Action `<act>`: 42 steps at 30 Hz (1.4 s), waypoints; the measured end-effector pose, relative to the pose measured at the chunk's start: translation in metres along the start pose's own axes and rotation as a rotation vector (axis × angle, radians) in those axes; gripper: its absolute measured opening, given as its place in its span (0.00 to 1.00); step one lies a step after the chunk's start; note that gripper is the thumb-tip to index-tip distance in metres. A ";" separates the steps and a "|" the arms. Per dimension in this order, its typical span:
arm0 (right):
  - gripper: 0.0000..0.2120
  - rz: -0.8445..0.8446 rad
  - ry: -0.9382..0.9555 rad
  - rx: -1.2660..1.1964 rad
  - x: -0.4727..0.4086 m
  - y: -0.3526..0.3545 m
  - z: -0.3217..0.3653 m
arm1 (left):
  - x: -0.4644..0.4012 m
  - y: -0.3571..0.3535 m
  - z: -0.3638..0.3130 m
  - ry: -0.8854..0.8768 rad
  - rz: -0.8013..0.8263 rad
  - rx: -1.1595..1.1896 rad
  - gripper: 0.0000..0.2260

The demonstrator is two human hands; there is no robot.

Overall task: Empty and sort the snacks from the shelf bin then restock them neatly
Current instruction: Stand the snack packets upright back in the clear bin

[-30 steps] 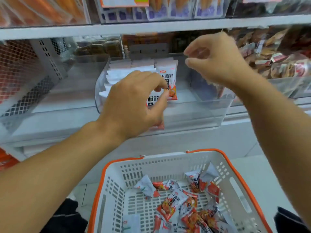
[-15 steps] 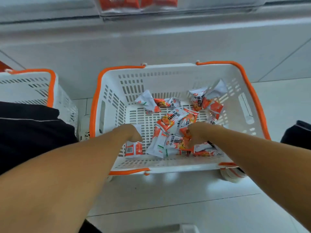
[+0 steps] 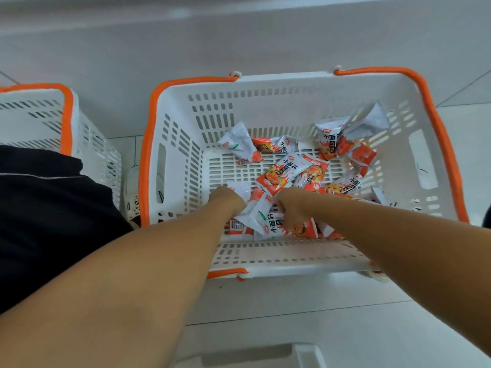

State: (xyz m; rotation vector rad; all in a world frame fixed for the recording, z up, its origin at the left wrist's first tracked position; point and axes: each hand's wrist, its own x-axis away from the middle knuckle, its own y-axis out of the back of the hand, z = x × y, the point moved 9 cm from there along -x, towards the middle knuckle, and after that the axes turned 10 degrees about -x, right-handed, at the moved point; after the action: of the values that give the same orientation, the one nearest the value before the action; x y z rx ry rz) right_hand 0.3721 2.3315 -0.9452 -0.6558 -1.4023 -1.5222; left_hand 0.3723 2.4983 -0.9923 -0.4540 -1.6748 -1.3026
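A white basket with orange handles (image 3: 183, 144) stands on the floor below me and holds several small orange-and-white snack packets (image 3: 281, 173), scattered loosely. Both my hands reach down into its near side. My left hand (image 3: 229, 201) is curled and grips a white packet (image 3: 255, 212) lying back side up. My right hand (image 3: 289, 209) is curled over a printed packet (image 3: 273, 226) in the pile beside it. From this angle the fingertips of both hands are hidden. The shelf bin is out of view.
A second white and orange basket (image 3: 39, 115) stands to the left. My dark-clothed leg (image 3: 47, 208) and a shoe (image 3: 132, 189) lie between the two baskets. The white shelf base (image 3: 239, 43) runs behind them. A white object's edge (image 3: 305, 354) shows at the bottom.
My view dropped from the shelf bin to the floor basket. Both hands left the bin and went down into the basket, and they have closed in on packets near its front wall.
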 end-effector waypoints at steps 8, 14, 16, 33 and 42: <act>0.20 0.047 -0.051 -0.022 0.085 0.096 -0.053 | 0.063 0.103 -0.011 -0.195 -0.147 0.705 0.13; 0.10 -0.590 0.142 -0.495 0.217 0.225 -0.043 | 0.189 0.188 -0.081 -0.516 0.027 0.894 0.09; 0.10 -0.746 0.184 -0.679 0.258 0.234 -0.043 | 0.229 0.213 -0.090 -0.589 0.003 0.970 0.07; 0.19 -1.114 0.664 -0.710 0.335 0.231 0.023 | 0.332 0.238 -0.095 -0.756 -0.070 1.220 0.09; 0.26 -0.853 0.764 -1.225 0.326 0.234 0.024 | 0.345 0.244 -0.115 -0.914 0.150 1.217 0.14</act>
State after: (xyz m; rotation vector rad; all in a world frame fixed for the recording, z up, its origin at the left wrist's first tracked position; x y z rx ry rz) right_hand 0.4363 2.2858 -0.5512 -0.0171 0.0338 -2.8893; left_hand 0.4346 2.4006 -0.5698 -0.3991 -2.7106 0.2842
